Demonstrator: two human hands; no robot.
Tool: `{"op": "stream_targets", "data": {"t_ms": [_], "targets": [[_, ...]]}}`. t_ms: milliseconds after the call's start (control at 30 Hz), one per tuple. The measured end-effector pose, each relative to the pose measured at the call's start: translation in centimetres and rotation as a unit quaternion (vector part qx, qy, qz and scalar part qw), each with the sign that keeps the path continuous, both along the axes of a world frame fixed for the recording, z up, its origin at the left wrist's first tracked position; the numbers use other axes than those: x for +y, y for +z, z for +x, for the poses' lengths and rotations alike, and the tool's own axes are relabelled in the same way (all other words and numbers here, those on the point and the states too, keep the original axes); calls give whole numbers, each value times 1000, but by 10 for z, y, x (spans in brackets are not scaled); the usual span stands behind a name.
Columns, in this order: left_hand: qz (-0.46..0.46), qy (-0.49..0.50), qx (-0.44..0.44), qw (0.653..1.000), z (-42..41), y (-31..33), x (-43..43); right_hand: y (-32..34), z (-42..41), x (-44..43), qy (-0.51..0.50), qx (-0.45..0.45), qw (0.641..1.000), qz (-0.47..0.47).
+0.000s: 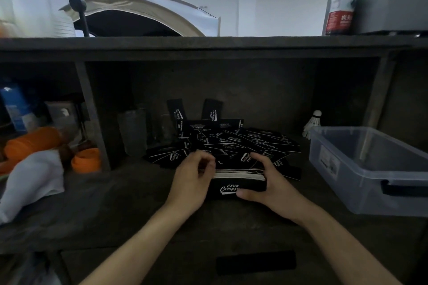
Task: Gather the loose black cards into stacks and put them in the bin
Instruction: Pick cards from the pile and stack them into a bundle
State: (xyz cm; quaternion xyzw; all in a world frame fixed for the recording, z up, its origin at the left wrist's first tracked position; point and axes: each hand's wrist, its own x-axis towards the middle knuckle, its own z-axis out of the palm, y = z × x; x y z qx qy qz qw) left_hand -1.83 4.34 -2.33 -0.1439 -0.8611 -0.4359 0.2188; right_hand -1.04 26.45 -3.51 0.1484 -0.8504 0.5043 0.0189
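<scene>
A stack of black cards [234, 181] with white "Club Camping" lettering stands on edge on the dark shelf, held between both hands. My left hand [193, 179] grips its left end with curled fingers. My right hand [266, 180] grips the right end, thumb in front and fingers over the top. Behind the stack lies a scattered pile of loose black cards [234, 143]; two more lean upright against the back wall. A clear plastic bin [370, 169] sits at the right, with no cards visible inside.
A shuttlecock [312, 122] lies left of the bin. Clear glasses [134, 132] stand left of the pile. Orange cups [85, 161] and a white cloth [32, 183] fill the left compartment beyond a wooden divider [92, 118]. A bottle [340, 2] stands on the top ledge.
</scene>
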Motion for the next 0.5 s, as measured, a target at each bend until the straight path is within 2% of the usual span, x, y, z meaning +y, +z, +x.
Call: {"op": "stream_targets", "data": {"t_ms": [67, 100, 167, 267, 500], "targets": [[-119, -26, 111, 986, 5, 14, 8, -1, -1, 0, -3, 4, 1000, 4], [-156, -60, 131, 977, 7, 22, 16, -2, -1, 0, -5, 10, 1000, 9], [-215, -112, 121, 963, 10, 35, 36, -3, -1, 1, -3, 19, 1000, 18], [-284, -138, 103, 943, 8, 48, 55, -5, -2, 1, 1, 23, 1000, 21], [-336, -121, 31, 934, -5, 53, 68, -4, -1, 4, -8, 21, 1000, 15]]}}
